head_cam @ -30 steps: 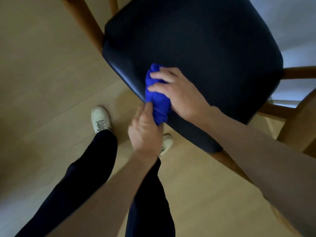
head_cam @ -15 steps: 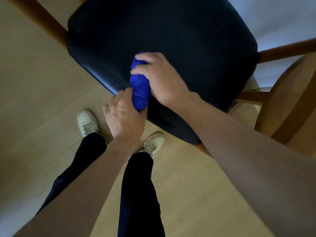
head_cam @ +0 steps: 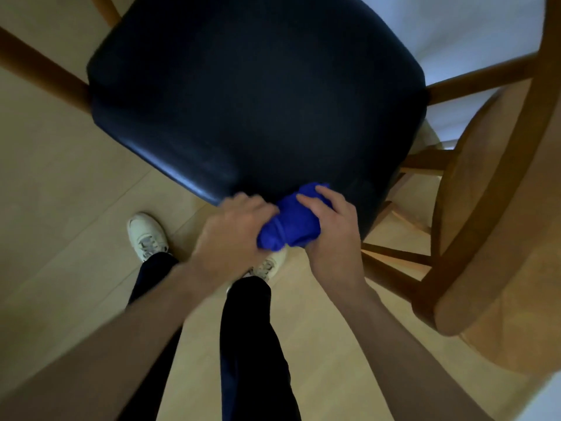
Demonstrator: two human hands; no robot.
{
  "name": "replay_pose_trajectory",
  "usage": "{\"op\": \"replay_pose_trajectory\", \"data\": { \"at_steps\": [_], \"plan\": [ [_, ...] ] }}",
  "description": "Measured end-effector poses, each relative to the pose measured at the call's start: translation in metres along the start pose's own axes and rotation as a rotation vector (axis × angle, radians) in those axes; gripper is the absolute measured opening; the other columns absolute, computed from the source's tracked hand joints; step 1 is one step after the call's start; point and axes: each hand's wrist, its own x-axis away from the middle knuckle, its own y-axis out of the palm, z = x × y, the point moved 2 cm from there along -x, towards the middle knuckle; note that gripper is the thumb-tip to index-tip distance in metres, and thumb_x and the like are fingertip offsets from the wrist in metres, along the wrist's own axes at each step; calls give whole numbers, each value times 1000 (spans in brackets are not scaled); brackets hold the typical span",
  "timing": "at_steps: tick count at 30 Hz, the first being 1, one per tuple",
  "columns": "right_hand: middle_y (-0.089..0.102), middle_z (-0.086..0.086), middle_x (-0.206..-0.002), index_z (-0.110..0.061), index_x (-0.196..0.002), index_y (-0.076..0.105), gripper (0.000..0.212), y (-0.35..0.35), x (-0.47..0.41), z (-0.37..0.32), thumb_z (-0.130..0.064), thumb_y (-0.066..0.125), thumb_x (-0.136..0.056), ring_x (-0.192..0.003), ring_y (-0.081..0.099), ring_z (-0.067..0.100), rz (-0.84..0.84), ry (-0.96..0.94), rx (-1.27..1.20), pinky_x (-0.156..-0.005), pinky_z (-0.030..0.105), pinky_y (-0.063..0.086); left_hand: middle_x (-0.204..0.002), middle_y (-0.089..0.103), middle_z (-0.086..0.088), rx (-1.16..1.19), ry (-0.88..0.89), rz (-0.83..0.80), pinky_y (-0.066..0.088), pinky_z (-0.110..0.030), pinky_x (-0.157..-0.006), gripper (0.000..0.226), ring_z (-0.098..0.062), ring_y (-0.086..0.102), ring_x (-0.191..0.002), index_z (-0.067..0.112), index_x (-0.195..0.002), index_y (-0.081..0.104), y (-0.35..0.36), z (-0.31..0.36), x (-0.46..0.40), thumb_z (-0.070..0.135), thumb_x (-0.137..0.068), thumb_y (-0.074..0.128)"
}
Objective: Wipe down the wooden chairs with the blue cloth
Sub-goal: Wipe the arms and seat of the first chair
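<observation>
A wooden chair with a black padded seat (head_cam: 255,95) fills the upper middle of the head view. Its wooden legs (head_cam: 45,74) show at the upper left. The blue cloth (head_cam: 291,221) is bunched up just off the seat's near corner. My left hand (head_cam: 233,238) grips the cloth's left end. My right hand (head_cam: 331,232) holds its right end, fingers curled over the top. Both hands hang in front of the seat edge, above my legs.
A second wooden chair (head_cam: 498,226) with a curved back stands close on the right, its rungs (head_cam: 394,256) near my right wrist. Pale wood floor (head_cam: 60,238) lies at the left and below. My white shoes (head_cam: 147,235) and dark trousers are under my hands.
The cloth and both hands have come off the seat's front edge toward me and to the right. My left hand now grips the cloth fully. The camera has shifted over the seat.
</observation>
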Motion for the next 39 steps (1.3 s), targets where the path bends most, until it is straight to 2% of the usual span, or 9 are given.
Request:
{"op": "replay_pose_trajectory", "data": {
  "at_steps": [5, 7, 11, 17, 23, 29, 32, 34, 39],
  "plan": [
    [38, 3, -155, -26, -135, 57, 55, -13, -79, -67, -9, 70, -84, -143, 30, 27, 212, -179, 52, -116, 43, 30, -126, 61, -10, 13, -27, 180, 42, -36, -100, 54, -30, 56, -115, 6, -122, 63, -69, -44, -55, 6, -68, 73],
    [32, -1, -159, -28, -137, 55, 54, -15, -112, -77, -12, 68, -87, -149, 22, 24, 187, -211, 155, -120, 44, 23, -131, 59, -7, 40, -34, 195, 43, -38, -101, 58, -27, 57, -116, 9, -129, 58, -77, -52, -71, 6, -73, 71],
    [41, -1, -155, -21, -141, 53, 51, -6, -103, -51, -9, 63, -93, -145, 32, 17, 35, -210, -67, -119, 31, 24, -119, 63, -9, -46, -9, 174, 44, -44, -90, 52, -33, 55, -105, 12, -122, 62, -60, -43, -71, 3, -72, 68],
    [43, -1, -153, -19, -141, 52, 66, 18, 11, 4, 4, 71, -82, -145, 31, 16, 75, 59, -163, -121, 37, 25, -119, 65, -4, 33, 108, -23, 44, -48, -89, 58, -31, 53, -110, 11, -117, 67, 2, -4, -12, -1, -61, 75],
    [40, -1, -154, -17, -144, 48, 70, 13, 47, 29, 4, 72, -81, -146, 29, 16, -17, 108, -138, -121, 35, 25, -117, 65, -2, 19, 212, -363, 46, -41, -91, 55, -24, 57, -102, 13, -124, 64, 10, 12, -8, 6, -70, 75],
    [34, 2, -157, -19, -143, 48, 69, -28, -9, 37, 10, 65, -82, -146, 28, 17, 427, 337, -393, -122, 32, 19, -126, 61, -6, -70, 325, -159, 43, -39, -99, 57, -26, 55, -114, 12, -127, 60, -14, 65, -104, 0, -73, 70],
    [32, 7, -157, -17, -146, 44, 65, -40, -48, 51, 6, 61, -87, -145, 29, 20, 602, 523, -438, -114, 16, 9, -128, 59, -6, -128, 387, -189, 42, -39, -99, 50, -26, 54, -114, 14, -128, 59, 1, 93, -158, 1, -80, 64],
    [33, 9, -156, -17, -148, 40, 65, -37, -60, 63, 3, 60, -90, -142, 31, 22, 600, 561, -426, -109, 11, 8, -125, 59, -5, -237, 400, -197, 42, -41, -95, 39, -26, 54, -111, 14, -123, 62, 19, 102, -172, 3, -86, 57],
    [32, 5, -156, -18, -147, 40, 71, 8, -16, 52, 8, 60, -84, -141, 30, 22, 504, 629, -331, -118, 23, 18, -122, 62, -1, -275, 478, -203, 37, -38, -92, 30, -25, 48, -119, 16, -115, 66, 30, 85, -125, 14, -86, 58]
  ]
}}
